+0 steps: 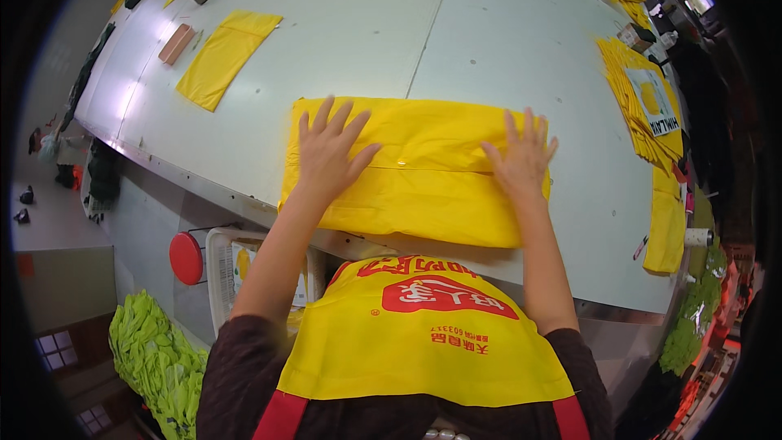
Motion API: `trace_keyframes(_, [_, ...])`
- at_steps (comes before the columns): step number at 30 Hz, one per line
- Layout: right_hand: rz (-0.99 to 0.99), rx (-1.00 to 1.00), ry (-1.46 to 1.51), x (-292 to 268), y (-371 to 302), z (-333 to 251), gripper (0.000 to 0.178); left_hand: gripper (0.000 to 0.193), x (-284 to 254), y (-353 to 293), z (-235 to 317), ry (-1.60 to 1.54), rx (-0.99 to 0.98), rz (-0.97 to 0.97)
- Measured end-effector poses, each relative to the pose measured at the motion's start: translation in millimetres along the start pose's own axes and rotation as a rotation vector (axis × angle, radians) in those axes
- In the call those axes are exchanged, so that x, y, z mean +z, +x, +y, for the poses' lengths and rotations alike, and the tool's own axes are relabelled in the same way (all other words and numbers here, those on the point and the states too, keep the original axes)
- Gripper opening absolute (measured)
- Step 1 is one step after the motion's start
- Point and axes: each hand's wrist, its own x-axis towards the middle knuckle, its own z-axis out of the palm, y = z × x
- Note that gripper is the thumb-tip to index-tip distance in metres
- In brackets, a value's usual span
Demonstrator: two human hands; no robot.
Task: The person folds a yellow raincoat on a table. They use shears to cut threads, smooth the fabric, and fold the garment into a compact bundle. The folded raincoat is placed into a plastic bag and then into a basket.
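A folded yellow garment of smooth, raincoat-like cloth (407, 202) lies flat at the table's near edge, with a crosswise flap edge and a small pale snap or dot at its middle. My left hand (332, 147) is over its left part, fingers spread and thumb out. Over the right part is my right hand (521, 151), also with spread fingers and a little blurred. Both palms face down, and neither hand grips the cloth. Whether the palms press on it or hover just above, I cannot tell.
On the pale table (350, 41) lie a smaller folded yellow piece (228, 57), a pinkish-brown block (176, 44) and, on the right, a yellow garment stack (635, 106). Below the left edge stand a red stool (186, 258) and a white basket (218, 277).
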Motion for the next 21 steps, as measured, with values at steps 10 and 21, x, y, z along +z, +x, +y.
trace_keyframes(10, [-0.151,0.073,0.139,75.6,-34.0,-4.2,0.070,0.082,106.1,-21.9,-27.2,-0.047,-0.167,-0.072])
trace_keyframes(21, [-0.190,0.043,0.092,62.9,-37.7,17.5,0.067,0.057,99.0,-43.0,-59.9,-0.015,-0.306,-0.143])
